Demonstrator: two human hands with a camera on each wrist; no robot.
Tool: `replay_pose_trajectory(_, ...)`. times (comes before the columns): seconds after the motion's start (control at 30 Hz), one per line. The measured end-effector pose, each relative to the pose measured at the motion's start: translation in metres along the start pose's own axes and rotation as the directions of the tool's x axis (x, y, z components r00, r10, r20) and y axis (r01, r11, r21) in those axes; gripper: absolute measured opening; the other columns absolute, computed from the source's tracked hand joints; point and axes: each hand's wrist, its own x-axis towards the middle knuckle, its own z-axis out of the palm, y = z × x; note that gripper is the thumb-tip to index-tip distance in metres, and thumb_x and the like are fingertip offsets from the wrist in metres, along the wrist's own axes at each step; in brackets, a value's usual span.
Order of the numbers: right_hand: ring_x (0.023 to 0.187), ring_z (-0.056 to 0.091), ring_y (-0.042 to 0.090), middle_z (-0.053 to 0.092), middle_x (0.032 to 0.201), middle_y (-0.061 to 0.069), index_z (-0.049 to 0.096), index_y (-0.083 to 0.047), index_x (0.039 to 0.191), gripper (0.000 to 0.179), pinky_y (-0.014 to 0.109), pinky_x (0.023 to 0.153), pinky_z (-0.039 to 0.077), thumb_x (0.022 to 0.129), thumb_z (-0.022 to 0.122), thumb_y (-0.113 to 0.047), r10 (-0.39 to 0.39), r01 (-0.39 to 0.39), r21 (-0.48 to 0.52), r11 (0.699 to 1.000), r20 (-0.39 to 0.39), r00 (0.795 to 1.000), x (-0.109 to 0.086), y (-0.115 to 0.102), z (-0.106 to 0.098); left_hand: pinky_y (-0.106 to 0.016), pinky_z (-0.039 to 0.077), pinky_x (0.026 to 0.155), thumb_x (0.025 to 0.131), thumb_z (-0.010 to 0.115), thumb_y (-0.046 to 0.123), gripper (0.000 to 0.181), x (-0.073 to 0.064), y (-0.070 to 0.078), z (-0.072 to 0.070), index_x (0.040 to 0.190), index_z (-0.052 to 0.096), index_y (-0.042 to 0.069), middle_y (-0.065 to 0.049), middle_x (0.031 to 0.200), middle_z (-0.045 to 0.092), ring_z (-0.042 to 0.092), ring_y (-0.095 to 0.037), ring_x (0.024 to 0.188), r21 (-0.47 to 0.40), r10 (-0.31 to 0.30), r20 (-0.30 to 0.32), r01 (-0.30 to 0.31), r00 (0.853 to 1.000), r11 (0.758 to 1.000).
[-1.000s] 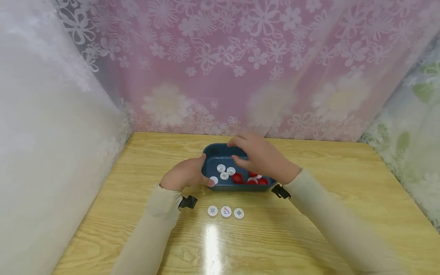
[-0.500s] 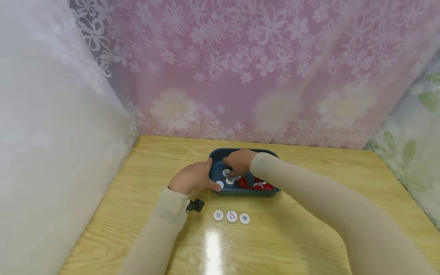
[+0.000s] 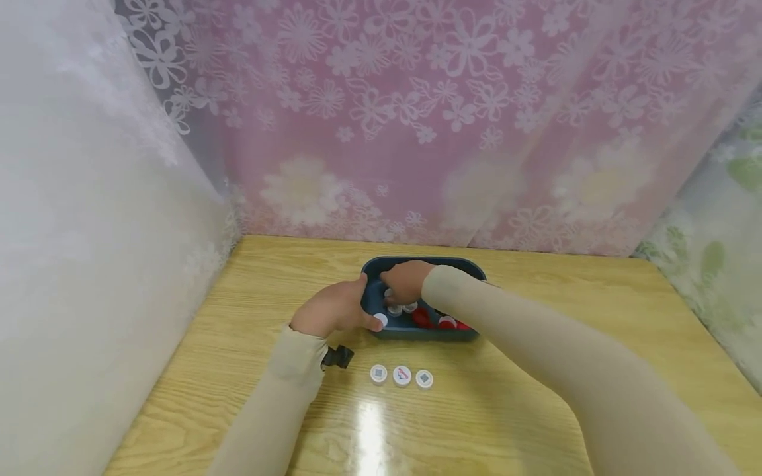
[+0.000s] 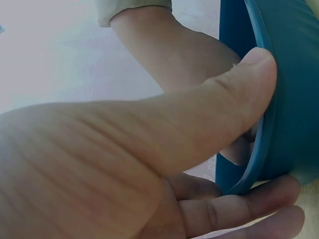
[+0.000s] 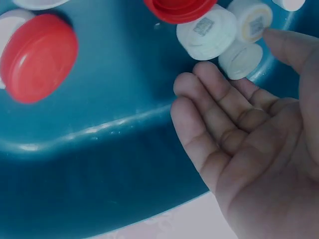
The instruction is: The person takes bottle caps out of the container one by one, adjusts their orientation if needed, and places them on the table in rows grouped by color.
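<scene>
My left hand (image 3: pixel 333 308) grips the left end of a dark blue plastic tub (image 3: pixel 428 335); its thumb lies over the near rim in the head view. In the left wrist view the thumb (image 4: pixel 209 114) and fingers bracket the rim. My right hand (image 3: pixel 407 281) reaches down inside the tub among white bottle caps. In the right wrist view, its thumb is close to a white cap (image 5: pixel 254 22) with a printed code. Its index fingertip is partly hidden beside another white cap (image 5: pixel 240 59). Red caps (image 3: pixel 423 317) lie farther right, partly behind the sleeve.
Three white caps stand in a row on the wooden table (image 3: pixel 286 264) in front of the tub: a left cap (image 3: pixel 378 374), a middle cap (image 3: pixel 401 376) and a right cap (image 3: pixel 424 379). A floral curtain (image 3: pixel 417 165) hangs behind the table.
My right hand has come down from above the tub to the white caps, then shifted slightly left. My left hand keeps its hold on the tub. The head view has shifted a little.
</scene>
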Motion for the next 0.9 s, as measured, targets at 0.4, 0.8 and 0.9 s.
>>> replay_pose_trajectory(0.4, 0.099, 0.069, 0.019, 0.072, 0.116, 0.003, 0.06, -0.013, 0.14, 0.043, 0.04, 0.096, 0.056, 0.102, 0.063, -0.031, -0.045, 0.044, -0.022, 0.999, -0.046, 0.998, 0.013, 0.009, 0.01, -0.049, 0.037, 0.119, 0.09, 0.08, 0.047, 0.111, 0.002, 0.001, -0.002, 0.167, 0.009, 0.008, -0.011, 0.169, 0.029, 0.036, -0.031, 0.151, 0.0, -0.006, 0.012, 0.006, 1.0, 1.0)
replay_pose_trajectory(0.8, 0.085, 0.061, 0.014, 0.068, 0.107, -0.002, 0.066, -0.014, 0.125, 0.027, 0.038, 0.085, 0.055, 0.109, 0.052, -0.032, -0.169, 0.281, 0.298, 0.912, -0.351, 0.921, -0.078, 0.022, -0.027, -0.049, 0.04, 0.117, 0.09, 0.08, 0.048, 0.112, 0.003, 0.001, -0.005, 0.167, 0.009, 0.009, -0.01, 0.169, 0.028, 0.04, -0.03, 0.149, 0.014, -0.033, 0.028, 0.033, 0.999, 0.999)
replay_pose_trajectory(0.9, 0.09, 0.06, 0.013, 0.066, 0.111, -0.005, 0.065, -0.015, 0.129, 0.026, 0.035, 0.083, 0.054, 0.107, 0.059, -0.028, -0.151, 0.317, 0.304, 0.899, -0.464, 0.873, -0.112, 0.025, -0.011, -0.049, 0.04, 0.117, 0.09, 0.08, 0.048, 0.112, 0.004, 0.002, -0.004, 0.167, 0.009, 0.009, -0.009, 0.169, 0.028, 0.039, -0.03, 0.149, 0.007, -0.035, 0.03, 0.035, 0.999, 0.999)
